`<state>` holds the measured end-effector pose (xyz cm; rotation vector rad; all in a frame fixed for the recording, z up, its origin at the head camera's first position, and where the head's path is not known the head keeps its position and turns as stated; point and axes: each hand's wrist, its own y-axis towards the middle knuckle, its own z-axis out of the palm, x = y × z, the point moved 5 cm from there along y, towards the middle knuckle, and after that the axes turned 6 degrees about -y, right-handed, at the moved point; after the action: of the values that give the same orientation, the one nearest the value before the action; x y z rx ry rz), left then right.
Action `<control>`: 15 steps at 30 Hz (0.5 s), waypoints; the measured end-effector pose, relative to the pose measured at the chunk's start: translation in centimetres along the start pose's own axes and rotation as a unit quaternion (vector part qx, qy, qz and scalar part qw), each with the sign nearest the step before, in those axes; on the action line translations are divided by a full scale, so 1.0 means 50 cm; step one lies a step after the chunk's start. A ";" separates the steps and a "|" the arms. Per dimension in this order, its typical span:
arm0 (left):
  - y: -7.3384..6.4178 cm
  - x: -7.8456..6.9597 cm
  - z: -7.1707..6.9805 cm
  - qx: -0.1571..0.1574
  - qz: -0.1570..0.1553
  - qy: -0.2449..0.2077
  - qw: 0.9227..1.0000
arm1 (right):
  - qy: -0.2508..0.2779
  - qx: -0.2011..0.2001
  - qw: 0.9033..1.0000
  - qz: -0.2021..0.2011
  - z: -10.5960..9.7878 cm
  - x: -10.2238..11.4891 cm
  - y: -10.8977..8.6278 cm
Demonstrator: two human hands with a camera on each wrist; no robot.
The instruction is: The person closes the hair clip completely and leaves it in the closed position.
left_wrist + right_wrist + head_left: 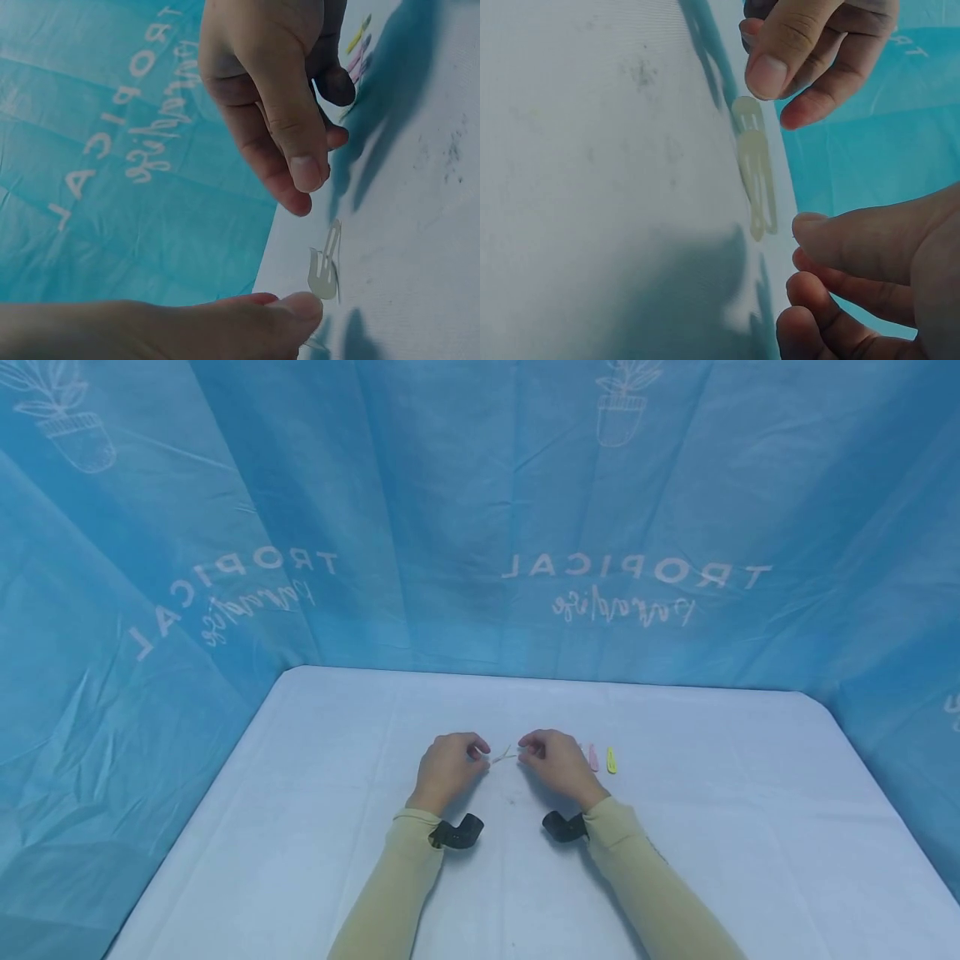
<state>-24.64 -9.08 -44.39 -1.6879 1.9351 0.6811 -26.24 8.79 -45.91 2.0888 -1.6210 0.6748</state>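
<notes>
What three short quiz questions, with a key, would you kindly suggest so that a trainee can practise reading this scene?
1. Multiple choice: in the head view, what colour is the rightmost clip?
A) Pink
B) Yellow
C) Black

2. True or false: the person is touching that clip.

3. Fill in the blank: a pale clip shows between the left hand and the ____.

Key:
1. B, yellow.
2. False; it lies on the white cloth, apart from both hands.
3. Right hand.
</notes>
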 end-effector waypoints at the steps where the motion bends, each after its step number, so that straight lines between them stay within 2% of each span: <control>1: 0.000 0.000 0.001 0.002 0.000 0.000 1.000 | 0.000 -0.002 1.000 -0.003 0.002 0.001 0.001; 6: 0.000 0.003 0.005 0.009 -0.004 0.001 1.000 | 0.002 -0.007 1.000 -0.016 0.009 0.006 0.007; 15: 0.002 0.007 0.013 0.014 -0.014 0.007 1.000 | 0.002 0.006 1.000 -0.004 0.017 0.004 0.012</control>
<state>-24.75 -8.91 -45.13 -1.7040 1.9177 0.6303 -26.70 7.99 -46.45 2.1009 -1.6089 0.6870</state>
